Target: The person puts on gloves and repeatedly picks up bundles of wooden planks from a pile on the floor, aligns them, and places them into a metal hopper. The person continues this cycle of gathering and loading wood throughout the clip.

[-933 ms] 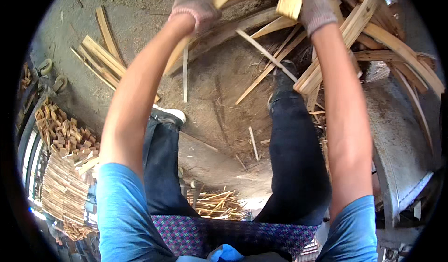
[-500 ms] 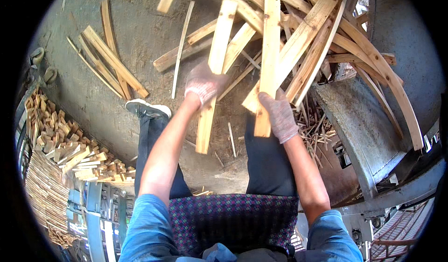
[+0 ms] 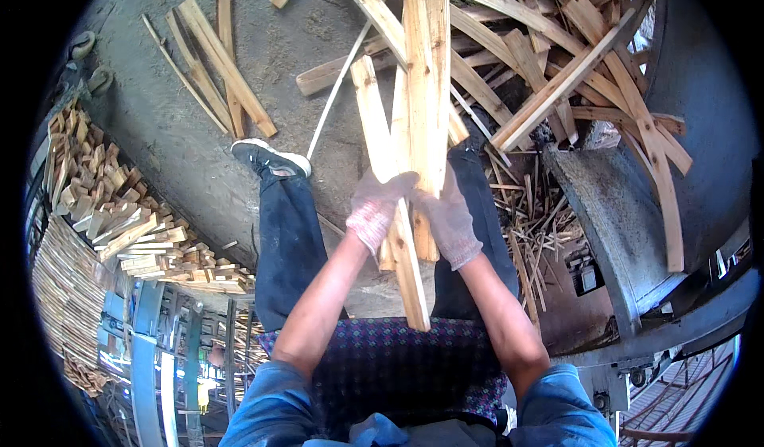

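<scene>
In work gloves, my left hand and my right hand are side by side above my lap, both closed round long pale wooden slats. A slat slants up from my left hand, its lower end jutting out below toward my lap. My right hand grips the side of a bundle of upright slats that lie against one another. The fingers are partly hidden behind the wood. Past my hands, a loose heap of slats spreads over the far right.
Several thin slats lie on the concrete floor at the far left. Stacked short wood pieces stand at left. On the right are a curved metal chute and a pile of thin splinters. My shoe rests on the floor.
My hands have come together toward the middle. The slats they hold, apart before, now lie side by side as a bundle. The view has shifted slightly.
</scene>
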### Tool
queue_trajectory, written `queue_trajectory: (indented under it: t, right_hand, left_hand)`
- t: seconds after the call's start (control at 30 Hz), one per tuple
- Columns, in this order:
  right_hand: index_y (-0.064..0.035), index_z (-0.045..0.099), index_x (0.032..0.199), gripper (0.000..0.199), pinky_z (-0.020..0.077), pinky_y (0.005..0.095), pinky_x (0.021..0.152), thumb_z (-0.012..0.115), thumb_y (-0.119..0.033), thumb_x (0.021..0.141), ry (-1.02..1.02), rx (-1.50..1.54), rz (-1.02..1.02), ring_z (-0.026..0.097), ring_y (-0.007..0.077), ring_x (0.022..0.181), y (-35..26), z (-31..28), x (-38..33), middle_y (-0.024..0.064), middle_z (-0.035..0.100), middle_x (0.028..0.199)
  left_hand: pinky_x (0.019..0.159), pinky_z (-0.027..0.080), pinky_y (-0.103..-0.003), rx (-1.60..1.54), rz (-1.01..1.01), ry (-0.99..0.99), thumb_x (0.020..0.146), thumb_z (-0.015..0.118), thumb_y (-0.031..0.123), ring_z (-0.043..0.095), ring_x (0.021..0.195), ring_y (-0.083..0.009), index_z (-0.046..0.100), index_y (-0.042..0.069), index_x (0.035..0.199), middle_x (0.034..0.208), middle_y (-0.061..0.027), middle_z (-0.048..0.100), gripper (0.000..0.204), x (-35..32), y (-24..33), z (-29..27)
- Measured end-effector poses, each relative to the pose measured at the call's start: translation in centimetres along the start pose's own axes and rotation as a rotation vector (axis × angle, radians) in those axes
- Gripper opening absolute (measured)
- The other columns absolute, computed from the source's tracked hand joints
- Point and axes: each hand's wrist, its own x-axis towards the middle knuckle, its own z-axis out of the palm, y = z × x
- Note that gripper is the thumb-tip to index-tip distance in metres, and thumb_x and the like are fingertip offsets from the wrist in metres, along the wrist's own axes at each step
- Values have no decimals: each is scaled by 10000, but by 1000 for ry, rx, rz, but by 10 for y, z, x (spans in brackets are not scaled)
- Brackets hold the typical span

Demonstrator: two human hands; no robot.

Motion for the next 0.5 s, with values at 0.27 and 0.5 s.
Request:
queue_trajectory:
  t: [0.27,0.5]
  right_hand:
    - [-53,378,1527,659,537,398,954,645,-291,973,128,-489,-53,679,319,1101,-32,28,33,233,674,1217]
    - [-63,466,1456,558,516,510,902,607,-292,967,228,-553,-187,638,482,1078,-34,8,36,296,665,1156]
  left_hand:
    - [906,532,-346,-69,-3,71,880,760,278,691,1019,-239,638,-63,1230,1103,-167,729,503,24,2,-4]
    - [1082,459,-385,-48,182,87,901,712,392,624,1228,-343,496,-49,1424,1342,-243,631,718,116,51,-11]
